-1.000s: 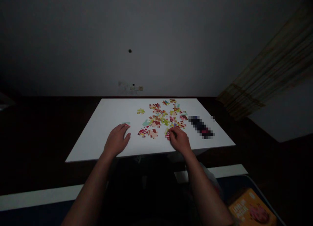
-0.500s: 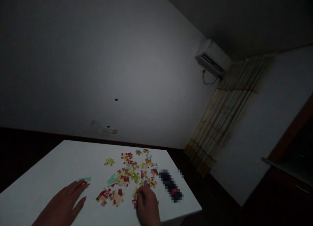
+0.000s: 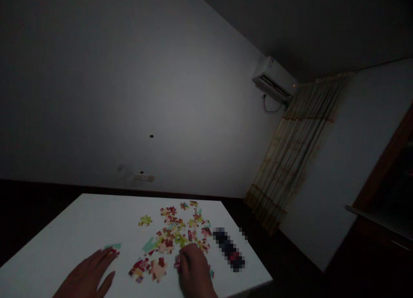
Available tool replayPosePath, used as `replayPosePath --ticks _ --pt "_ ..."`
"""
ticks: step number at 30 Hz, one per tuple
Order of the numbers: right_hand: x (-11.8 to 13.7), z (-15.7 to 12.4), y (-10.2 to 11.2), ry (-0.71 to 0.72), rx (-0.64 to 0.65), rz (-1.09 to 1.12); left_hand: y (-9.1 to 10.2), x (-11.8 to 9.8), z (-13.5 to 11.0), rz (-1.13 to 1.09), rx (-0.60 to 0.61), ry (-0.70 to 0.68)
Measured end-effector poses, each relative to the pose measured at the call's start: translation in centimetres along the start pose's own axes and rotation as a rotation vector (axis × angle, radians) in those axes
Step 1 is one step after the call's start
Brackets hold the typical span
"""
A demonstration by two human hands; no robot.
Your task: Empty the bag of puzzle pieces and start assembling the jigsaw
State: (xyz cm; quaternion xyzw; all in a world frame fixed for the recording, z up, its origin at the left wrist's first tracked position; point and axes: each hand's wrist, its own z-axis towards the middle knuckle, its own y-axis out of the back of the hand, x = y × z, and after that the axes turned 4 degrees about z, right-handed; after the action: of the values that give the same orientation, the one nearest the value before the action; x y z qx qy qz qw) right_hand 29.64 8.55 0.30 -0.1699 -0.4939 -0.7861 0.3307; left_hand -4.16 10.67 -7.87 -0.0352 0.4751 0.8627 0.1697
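Many loose, colourful jigsaw pieces (image 3: pixel 176 233) lie scattered on a white table (image 3: pixel 64 233). My left hand (image 3: pixel 88 274) rests flat on the table with fingers stretched out, its fingertips touching a teal and red piece (image 3: pixel 113 247). My right hand (image 3: pixel 193 268) is curled over the near edge of the pile, fingers closed on a red piece (image 3: pixel 177 263) that it half covers. A joined red and tan group of pieces (image 3: pixel 148 268) sits between the two hands.
A dark, blurred-out object (image 3: pixel 229 248) lies on the table right of the pile. Behind are a grey wall with a socket (image 3: pixel 144 177), an air conditioner (image 3: pixel 272 79) and a striped curtain (image 3: pixel 290 160). The room is dim.
The camera has tilted up and to the right, so the hands now sit at the bottom edge. Both hands stay about where they were on the table.
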Motion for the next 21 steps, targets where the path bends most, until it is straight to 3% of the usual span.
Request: replayPosePath --ticks 4,7,17,21 --pt "1.6 1.2 1.1 -0.002 0.117 -0.125 4.5 -2.5 0.2 0.015 0.126 -0.009" --pt "2.0 2.8 1.0 0.03 0.148 -0.258 6.5 -4.2 1.1 0.05 0.217 -0.005" --pt "1.2 7.2 -3.3 0.271 0.428 -0.105 6.5 -4.9 1.6 0.034 0.253 -0.01" --pt "0.2 7.3 -3.6 0.248 0.416 -0.115 6.7 -5.2 1.9 0.025 0.256 -0.014"
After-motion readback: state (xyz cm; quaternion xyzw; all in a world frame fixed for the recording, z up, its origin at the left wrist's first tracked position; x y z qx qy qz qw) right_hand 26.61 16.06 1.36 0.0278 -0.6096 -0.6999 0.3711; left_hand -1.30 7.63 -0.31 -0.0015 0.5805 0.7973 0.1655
